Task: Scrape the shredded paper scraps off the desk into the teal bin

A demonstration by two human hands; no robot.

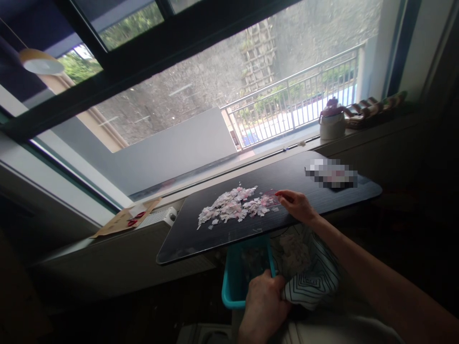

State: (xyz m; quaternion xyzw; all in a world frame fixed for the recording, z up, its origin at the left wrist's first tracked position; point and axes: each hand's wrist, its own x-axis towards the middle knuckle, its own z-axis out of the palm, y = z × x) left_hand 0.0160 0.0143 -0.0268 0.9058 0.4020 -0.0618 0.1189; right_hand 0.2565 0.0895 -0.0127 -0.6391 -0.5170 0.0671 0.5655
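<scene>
A pile of small torn paper scraps [229,205], white and pale pink, lies on the dark tabletop [201,246]. At the pile's right end, my right hand [297,205] pinches a thin, see-through pinkish sheet [269,197], which touches the scraps; its exact kind is unclear. Below the table's front edge, my left hand [265,298] is closed at the right rim of a turquoise bin [233,304]. Its fingertips are partly hidden. The bin stands under the edge, its inside dim. Patterned cloth [311,282] lies right beside my left hand.
A blurred-out object [332,173] lies on the table's right end. Along the windowsill stand a white jug with a pinkish lid [332,122] and a basket of items [369,112]. Brown paper [125,220] and a white radiator [158,217] are at the left.
</scene>
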